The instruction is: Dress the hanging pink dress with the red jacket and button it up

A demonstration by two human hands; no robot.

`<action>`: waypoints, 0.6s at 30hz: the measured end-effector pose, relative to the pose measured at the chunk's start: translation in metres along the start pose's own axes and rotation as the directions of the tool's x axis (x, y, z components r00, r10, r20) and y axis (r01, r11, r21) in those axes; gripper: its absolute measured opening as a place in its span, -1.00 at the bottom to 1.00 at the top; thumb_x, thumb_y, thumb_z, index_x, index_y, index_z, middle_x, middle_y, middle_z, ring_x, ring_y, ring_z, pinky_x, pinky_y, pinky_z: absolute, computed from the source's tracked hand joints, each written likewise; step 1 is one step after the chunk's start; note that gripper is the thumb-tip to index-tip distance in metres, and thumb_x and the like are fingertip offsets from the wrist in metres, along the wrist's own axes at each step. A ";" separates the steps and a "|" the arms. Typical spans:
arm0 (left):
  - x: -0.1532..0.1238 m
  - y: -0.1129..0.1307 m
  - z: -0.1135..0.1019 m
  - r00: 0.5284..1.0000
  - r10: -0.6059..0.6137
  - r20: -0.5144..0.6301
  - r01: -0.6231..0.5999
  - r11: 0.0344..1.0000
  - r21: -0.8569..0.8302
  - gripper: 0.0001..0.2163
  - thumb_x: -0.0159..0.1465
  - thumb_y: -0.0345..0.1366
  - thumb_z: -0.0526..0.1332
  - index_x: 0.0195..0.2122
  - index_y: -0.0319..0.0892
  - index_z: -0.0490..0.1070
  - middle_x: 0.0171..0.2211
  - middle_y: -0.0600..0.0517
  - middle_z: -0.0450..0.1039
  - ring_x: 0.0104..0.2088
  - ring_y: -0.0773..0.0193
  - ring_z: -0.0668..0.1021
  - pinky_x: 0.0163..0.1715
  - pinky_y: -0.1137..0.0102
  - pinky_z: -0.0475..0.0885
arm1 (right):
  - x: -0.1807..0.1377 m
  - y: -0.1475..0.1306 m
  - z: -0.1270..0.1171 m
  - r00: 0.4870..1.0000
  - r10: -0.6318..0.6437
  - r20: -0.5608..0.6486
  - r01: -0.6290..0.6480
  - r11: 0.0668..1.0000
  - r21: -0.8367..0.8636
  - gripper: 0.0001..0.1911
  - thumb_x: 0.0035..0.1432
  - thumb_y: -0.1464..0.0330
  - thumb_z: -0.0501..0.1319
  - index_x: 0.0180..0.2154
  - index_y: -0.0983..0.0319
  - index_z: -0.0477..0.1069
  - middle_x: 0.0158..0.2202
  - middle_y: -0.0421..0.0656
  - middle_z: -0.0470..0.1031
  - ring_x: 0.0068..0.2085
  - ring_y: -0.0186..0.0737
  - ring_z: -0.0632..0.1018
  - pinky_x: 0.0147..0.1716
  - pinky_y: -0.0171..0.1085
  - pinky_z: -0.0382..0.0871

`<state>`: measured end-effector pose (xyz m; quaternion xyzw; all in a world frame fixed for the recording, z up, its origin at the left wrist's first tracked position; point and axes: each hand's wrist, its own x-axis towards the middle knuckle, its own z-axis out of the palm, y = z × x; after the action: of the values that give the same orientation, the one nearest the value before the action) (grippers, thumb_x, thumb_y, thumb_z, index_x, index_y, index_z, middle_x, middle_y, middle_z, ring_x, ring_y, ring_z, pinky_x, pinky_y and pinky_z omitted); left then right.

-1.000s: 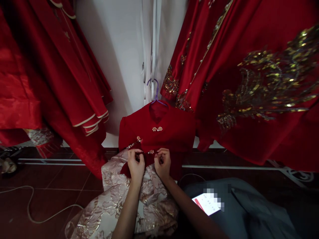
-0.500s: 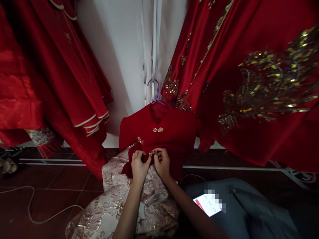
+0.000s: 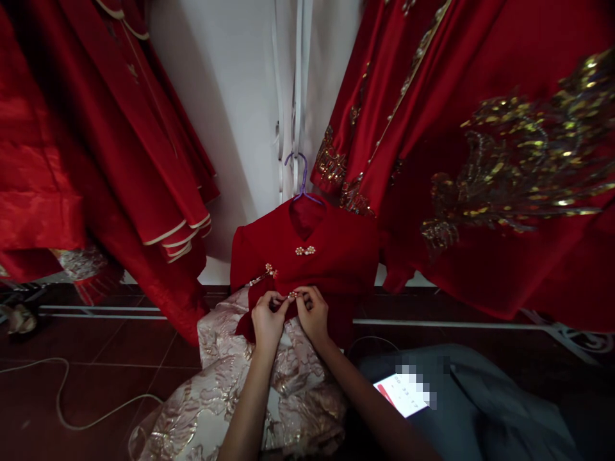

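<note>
A red short-sleeved dress top (image 3: pixel 341 262) hangs on a purple hanger (image 3: pixel 303 179) in front of me. One pearl frog clasp (image 3: pixel 305 250) sits below the neckline, and another beaded clasp (image 3: pixel 270 271) lies loose-looking on the left side. At the lower front, my left hand (image 3: pixel 267 323) and my right hand (image 3: pixel 313 315) meet fingertip to fingertip. Both pinch a small pearl frog clasp (image 3: pixel 292 295) between thumb and fingers, one end each. The fingers partly cover it, so I cannot tell whether it is fastened. Pale gold brocade fabric (image 3: pixel 216 371) spreads beneath my wrists.
Red garments (image 3: pixel 158 160) hang at the left, and a gold-sequinned red gown (image 3: pixel 500 256) hangs at the right. A lit phone (image 3: pixel 401 392) lies on grey-blue cloth (image 3: pixel 461 410). A thin cable (image 3: pixel 110 415) runs over the tiled floor (image 3: pixel 134 346), near a white rack bar (image 3: pixel 446 324).
My fingers have shifted very slightly around the lower clasp, covering a little more of it. Both hands keep their place and grip; the garments hang as before.
</note>
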<state>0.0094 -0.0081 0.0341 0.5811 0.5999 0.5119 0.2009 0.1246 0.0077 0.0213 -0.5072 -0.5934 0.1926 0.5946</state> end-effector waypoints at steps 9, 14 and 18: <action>0.002 -0.001 -0.001 0.997 0.070 -0.045 -0.069 0.997 0.025 -0.82 0.09 -0.15 0.24 -0.43 -0.16 0.40 -0.46 0.03 0.45 -0.40 0.28 0.49 -0.37 0.43 0.35 | 0.000 0.001 0.000 1.000 -0.023 -0.003 0.023 1.000 -0.006 -0.83 0.07 0.45 0.06 -0.37 0.22 0.43 -0.40 -0.17 0.43 -0.45 -0.33 0.43 -0.47 -0.36 0.30; 0.002 0.000 0.001 1.000 -0.019 0.014 0.021 0.992 -0.121 -0.82 0.06 -0.15 0.26 -0.42 -0.16 0.40 -0.49 0.06 0.48 -0.45 0.31 0.51 -0.38 0.45 0.37 | 0.000 -0.001 -0.002 0.999 -0.047 0.007 0.047 0.999 -0.007 -0.82 0.07 0.48 0.04 -0.35 0.22 0.40 -0.37 -0.16 0.40 -0.42 -0.32 0.42 -0.42 -0.34 0.32; 0.003 0.001 0.002 0.999 -0.039 0.027 0.044 0.969 -0.244 -0.81 0.04 -0.17 0.28 -0.41 -0.18 0.42 -0.47 0.04 0.49 -0.45 0.32 0.51 -0.38 0.46 0.39 | -0.001 -0.003 -0.002 0.996 -0.066 0.064 0.066 0.998 0.009 -0.75 -0.04 0.53 0.08 -0.27 0.22 0.37 -0.31 -0.17 0.32 -0.44 -0.36 0.38 -0.50 -0.38 0.29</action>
<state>0.0110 -0.0047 0.0347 0.5449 0.5422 0.5710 0.2882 0.1253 0.0044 0.0238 -0.4789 -0.6280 0.1910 0.5829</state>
